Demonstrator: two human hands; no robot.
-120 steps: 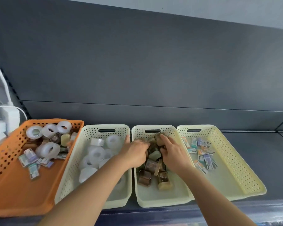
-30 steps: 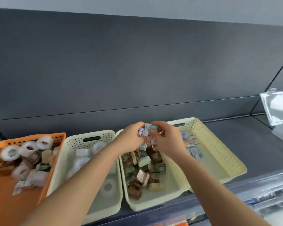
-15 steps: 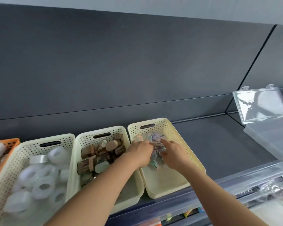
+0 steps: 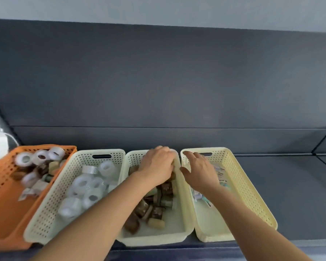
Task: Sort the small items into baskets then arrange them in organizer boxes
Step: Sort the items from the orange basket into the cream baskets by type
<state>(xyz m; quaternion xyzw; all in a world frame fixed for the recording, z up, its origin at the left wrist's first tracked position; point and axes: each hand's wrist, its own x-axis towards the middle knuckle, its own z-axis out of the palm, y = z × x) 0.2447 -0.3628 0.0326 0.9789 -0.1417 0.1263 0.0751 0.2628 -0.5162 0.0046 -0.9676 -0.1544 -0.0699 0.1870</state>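
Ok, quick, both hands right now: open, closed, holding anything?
Left hand: fingers curled down into the middle basket; grip cannot be told.
Right hand: open, fingers spread over the right basket, holding nothing.

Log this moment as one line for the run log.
left hand: in middle basket, grip unclear | right hand: open over right basket | orange basket: mixed items unsorted

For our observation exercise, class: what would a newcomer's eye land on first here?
The orange basket at far left stands out beside three cream baskets in a row, the nearest to it full of white tape rolls. The left hand is over the middle basket of brown blocks, the right hand, spread open, over the right-hand basket of packets.
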